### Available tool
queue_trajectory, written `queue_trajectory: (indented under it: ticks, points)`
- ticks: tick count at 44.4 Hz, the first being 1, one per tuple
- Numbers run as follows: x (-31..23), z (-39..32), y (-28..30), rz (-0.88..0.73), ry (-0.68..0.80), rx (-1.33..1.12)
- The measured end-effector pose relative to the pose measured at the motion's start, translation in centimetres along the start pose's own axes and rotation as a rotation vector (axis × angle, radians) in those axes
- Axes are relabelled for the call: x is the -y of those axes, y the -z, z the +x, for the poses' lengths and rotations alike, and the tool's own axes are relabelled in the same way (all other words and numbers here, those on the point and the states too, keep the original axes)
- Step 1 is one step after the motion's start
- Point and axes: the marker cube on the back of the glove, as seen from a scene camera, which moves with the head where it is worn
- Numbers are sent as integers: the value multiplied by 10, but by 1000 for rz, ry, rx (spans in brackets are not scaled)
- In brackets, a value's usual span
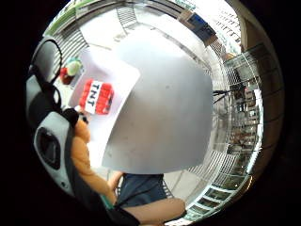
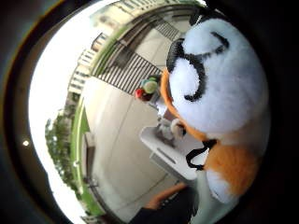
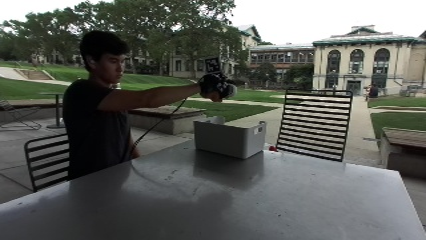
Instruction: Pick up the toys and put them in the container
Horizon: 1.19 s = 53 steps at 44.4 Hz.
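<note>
The gloved right hand [image 3: 216,85] grips an orange-and-white plush toy [image 2: 219,93] in the air above the white container [image 3: 229,137], which stands on the grey counter [image 3: 266,200]. A red TNT block toy [image 1: 96,96] lies inside the container, and a red-and-green toy [image 1: 69,70] sits just beside it.

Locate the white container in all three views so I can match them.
Outside view: white container on the table, below the raised right hand.
Little finger side palm view: container seen from above, TNT plush inside.
Thumb side palm view: container beside the white-and-orange plush.
Shared landmark: the slatted chair.
</note>
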Motion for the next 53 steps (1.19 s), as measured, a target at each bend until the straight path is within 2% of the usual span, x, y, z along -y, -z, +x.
queue_trajectory:
  ticks: [3, 9, 18, 24, 28, 32, 37, 39, 45, 53]
  points:
    - [-1, -6, -2, 0, 15, -10]
    - [-11, -51, -15, 25, 197, -8]
    - [-11, -79, -34, 19, 142, -63]
    - [-21, -85, -50, -136, 283, -133]
    - [-24, -68, -59, -230, 376, -289]
    - [-24, -74, -58, -244, 296, -214]
    - [-17, -74, -53, -223, 50, -155]
    - [-15, -72, -52, -209, 4, -163]
    - [-23, -62, -41, -167, 230, -135]
    - [-22, -32, -28, -41, 176, -167]
